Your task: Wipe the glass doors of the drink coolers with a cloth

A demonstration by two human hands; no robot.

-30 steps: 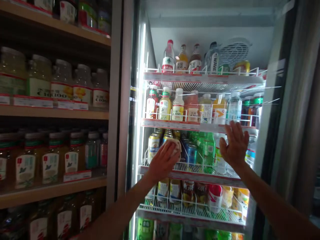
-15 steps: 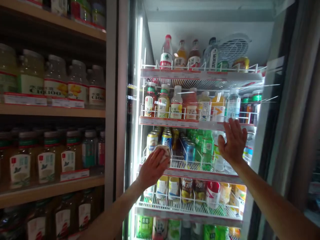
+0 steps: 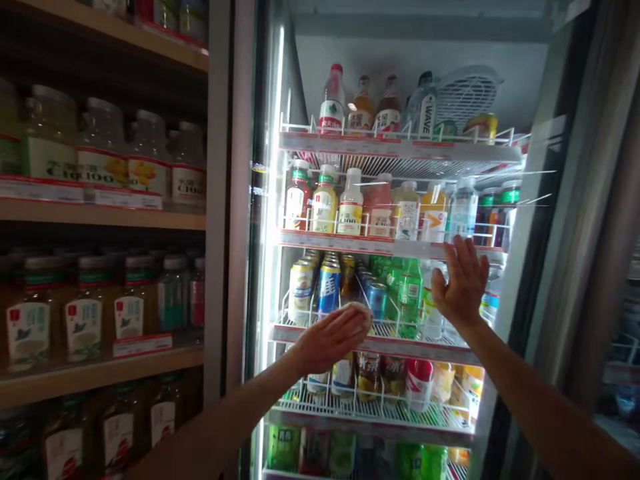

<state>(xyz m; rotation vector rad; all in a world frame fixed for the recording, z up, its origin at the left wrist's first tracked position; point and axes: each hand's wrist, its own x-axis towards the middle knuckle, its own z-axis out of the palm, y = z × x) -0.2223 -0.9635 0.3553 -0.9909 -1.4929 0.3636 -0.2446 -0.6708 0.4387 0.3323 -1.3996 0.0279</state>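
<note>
In front of the lit drinks fridge, my left hand (image 3: 334, 339) presses a whitish cloth (image 3: 366, 313) with its fingers, around the height of the can shelf. Most of the cloth is hidden under the hand. My right hand (image 3: 461, 280) is raised at the right, fingers spread and palm forward, apparently against the fridge's glass door (image 3: 320, 87), on which faint reflections show. Beyond the left hand stand blue beer cans (image 3: 329, 287) and white-and-gold cans (image 3: 301, 287). Green bottles (image 3: 410, 293) are behind the gap between the two hands.
To the left, wooden shelves (image 3: 105, 217) carry several rows of juice bottles (image 3: 83, 320). A grey upright frame (image 3: 220, 200) divides them from the fridge. Inside the fridge, wire shelves (image 3: 400, 148) hold bottles and cans. A dark door edge (image 3: 545, 220) runs down the right.
My left hand has moved right and slightly down with the cloth, its fingers now pointing more to the right. The right hand has stayed nearly in place. The view has shifted a little.
</note>
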